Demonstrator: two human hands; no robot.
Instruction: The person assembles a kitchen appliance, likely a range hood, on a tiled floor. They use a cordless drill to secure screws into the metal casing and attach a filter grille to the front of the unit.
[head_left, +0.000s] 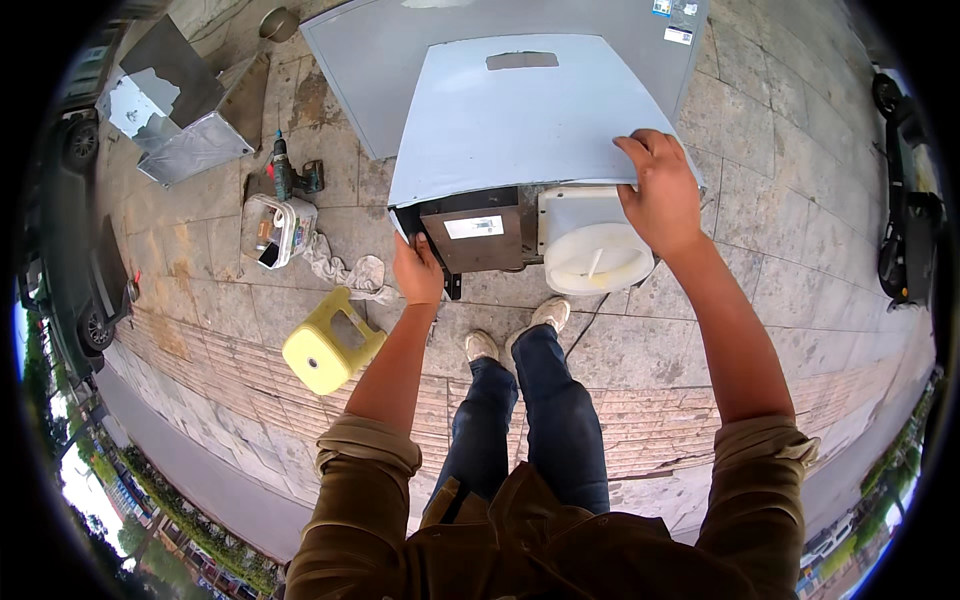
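Observation:
A light blue-grey sheet-metal cover (510, 115) with a ragged oblong slot near its far edge sits over an appliance in front of me. At its near left corner my left hand (416, 270) is closed on the edge, some fingers hidden behind it. My right hand (663, 190) grips the near right edge, fingers bent over the top. Beneath the cover shows a dark brown metal box (470, 250) with a white label. To the right of that box sits a white round plastic part (598, 258) with a short stem, partly below my right hand.
Behind lies a large grey panel (350, 60). At left are a yellow plastic stool (325, 350), a rag (350, 270), a tool bucket (292, 225) with a cordless drill (283, 170), and a bent metal housing (195, 145). A thin dark cable (590, 325) runs near my feet.

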